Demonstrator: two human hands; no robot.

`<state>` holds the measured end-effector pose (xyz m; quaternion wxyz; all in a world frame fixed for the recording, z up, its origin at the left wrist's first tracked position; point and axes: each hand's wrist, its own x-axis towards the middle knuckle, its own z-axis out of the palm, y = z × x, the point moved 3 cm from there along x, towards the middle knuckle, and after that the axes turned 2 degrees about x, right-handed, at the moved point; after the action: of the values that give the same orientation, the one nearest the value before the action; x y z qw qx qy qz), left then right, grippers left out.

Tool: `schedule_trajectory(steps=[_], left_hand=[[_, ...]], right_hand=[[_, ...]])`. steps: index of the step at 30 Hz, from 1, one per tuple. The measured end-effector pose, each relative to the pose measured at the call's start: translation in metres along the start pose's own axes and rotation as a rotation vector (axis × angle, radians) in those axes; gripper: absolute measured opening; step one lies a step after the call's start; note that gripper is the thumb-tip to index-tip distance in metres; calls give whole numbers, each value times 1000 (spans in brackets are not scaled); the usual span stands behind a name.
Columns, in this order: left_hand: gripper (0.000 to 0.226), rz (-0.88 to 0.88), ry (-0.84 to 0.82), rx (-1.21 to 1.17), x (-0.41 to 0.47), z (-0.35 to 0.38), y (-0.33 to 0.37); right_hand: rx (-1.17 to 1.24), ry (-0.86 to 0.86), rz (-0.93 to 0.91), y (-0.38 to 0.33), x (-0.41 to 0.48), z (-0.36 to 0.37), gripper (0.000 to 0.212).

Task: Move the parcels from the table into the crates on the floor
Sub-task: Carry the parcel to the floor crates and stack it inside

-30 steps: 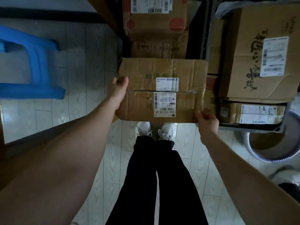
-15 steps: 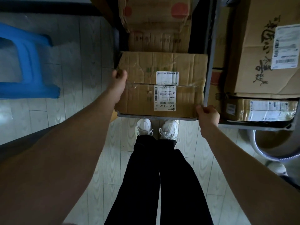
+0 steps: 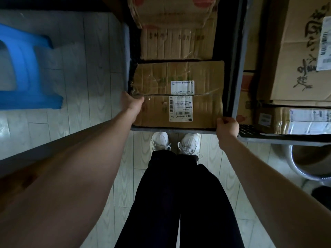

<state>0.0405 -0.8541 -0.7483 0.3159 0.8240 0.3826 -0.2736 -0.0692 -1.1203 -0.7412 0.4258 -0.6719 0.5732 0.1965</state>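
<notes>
A flat brown cardboard parcel with white shipping labels lies inside a dark crate on the floor, in front of my feet. My left hand grips the parcel's left edge at the taped seam. My right hand curls round the parcel's near right corner, right at the crate's corner. Behind this parcel in the same crate stand other cardboard boxes.
A second crate to the right holds a large box with black writing and a labelled parcel. A blue plastic stool stands on the left. A round metal bin sits at the right. A table edge runs under my left arm.
The parcel has gone down from above the crate into it, and both hands went down with it, still holding its left edge and near right corner.
</notes>
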Motion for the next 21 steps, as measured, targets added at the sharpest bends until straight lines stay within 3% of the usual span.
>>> schedule_trajectory(steps=[5, 14, 19, 21], left_hand=[[48, 84, 15, 231, 2, 8, -1], [48, 105, 17, 293, 18, 2, -1], [49, 139, -5, 357, 20, 0, -1], [48, 158, 30, 447, 22, -1, -2]], right_hand=[[-89, -5, 20, -6, 5, 1, 24], [-190, 65, -50, -10, 4, 3, 30], [-323, -3, -92, -11, 5, 10, 46], [-395, -28, -100, -13, 5, 14, 43]])
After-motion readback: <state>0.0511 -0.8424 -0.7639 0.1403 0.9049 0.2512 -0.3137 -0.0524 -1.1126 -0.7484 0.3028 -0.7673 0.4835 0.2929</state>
